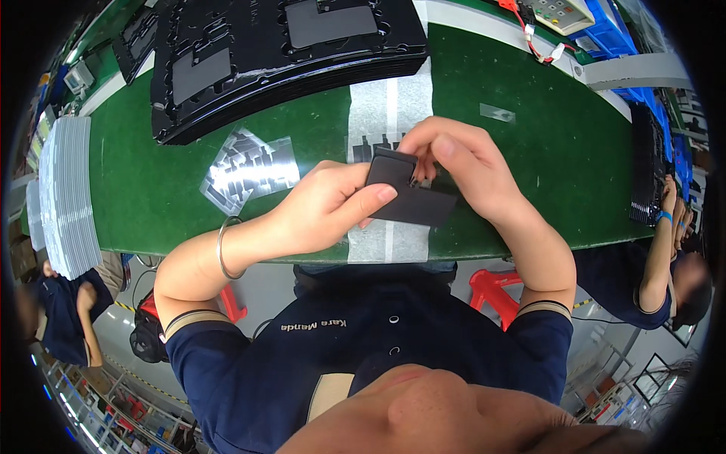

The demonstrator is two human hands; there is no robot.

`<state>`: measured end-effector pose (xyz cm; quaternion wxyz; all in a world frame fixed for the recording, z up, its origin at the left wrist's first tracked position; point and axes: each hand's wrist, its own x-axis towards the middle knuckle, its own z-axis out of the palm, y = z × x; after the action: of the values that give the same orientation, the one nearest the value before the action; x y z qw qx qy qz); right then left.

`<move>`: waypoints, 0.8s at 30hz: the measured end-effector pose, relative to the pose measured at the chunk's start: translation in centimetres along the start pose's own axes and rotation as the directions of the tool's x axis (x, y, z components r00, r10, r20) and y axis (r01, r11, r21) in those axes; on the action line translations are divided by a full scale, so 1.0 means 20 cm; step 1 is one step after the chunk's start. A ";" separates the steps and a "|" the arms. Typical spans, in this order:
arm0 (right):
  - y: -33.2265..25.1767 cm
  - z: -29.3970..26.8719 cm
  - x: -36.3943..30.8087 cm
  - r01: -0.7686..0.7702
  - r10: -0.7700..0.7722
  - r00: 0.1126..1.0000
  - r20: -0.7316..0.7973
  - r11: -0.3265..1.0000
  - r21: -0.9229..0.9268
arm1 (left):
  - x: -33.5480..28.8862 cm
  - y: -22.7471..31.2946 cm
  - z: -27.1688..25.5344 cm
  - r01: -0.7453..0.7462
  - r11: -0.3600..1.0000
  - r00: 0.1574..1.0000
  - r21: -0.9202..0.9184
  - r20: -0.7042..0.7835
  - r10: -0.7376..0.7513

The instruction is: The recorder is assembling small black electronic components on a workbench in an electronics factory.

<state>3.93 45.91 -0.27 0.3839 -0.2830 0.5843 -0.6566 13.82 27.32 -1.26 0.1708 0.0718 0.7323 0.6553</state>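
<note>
Closest to us: part of our face along the bottom edge, then our navy shirt just above it.

Left hand: gripping a black flat piece, thumb pressed on its front, other fingers mostly hidden behind it. We've got a silver bracelet on that wrist.

Right hand: fingers curled in at the piece's upper right corner. We honestly can't tell if they're pinching it or just resting there.

Black piece: held up and tilted over the near half of the tabletop, in front of us. A dark flat panel sticks out below it toward the right; we can't make out whether the two are joined.

Green tabletop: a pale strip runs away from us at the near edge, passing under our hands.

Sticker sheets: clear sheets with black shapes lie overlapping on the left, pretty shiny. Another clear sheet peeks out just behind the black piece.

Black trays: a big stack toward the far left, with grey panels in the top one.

Little clear film: on the green, beyond our right hand.

Far left side: a tall stack of pale sheets.

Neighbours: one co-worker on our left, another on our right.
</note>
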 end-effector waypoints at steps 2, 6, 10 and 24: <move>0.00 -0.03 0.01 -0.120 0.116 0.990 0.083 0.992 0.050 | 0.00 0.02 0.01 -0.009 1.000 1.000 -0.006 0.006 0.009; 0.01 -0.02 0.01 -0.062 0.080 0.995 0.067 0.970 -0.236 | -0.01 0.03 0.01 -0.038 0.997 0.998 0.069 0.044 0.035; 0.02 0.00 0.02 0.354 -0.358 0.925 0.131 0.682 -0.640 | -0.01 0.01 0.02 -0.062 0.987 0.998 0.146 0.037 0.057; 0.03 -0.01 0.01 0.290 -0.321 0.947 -0.019 0.880 -0.377 | 0.01 -0.03 0.03 0.035 0.981 0.991 -0.189 -0.118 -0.058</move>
<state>3.72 45.86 -0.83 0.1916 -0.4118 0.6602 -0.5982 13.95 27.93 -1.88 0.1468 -0.0021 0.6785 0.7198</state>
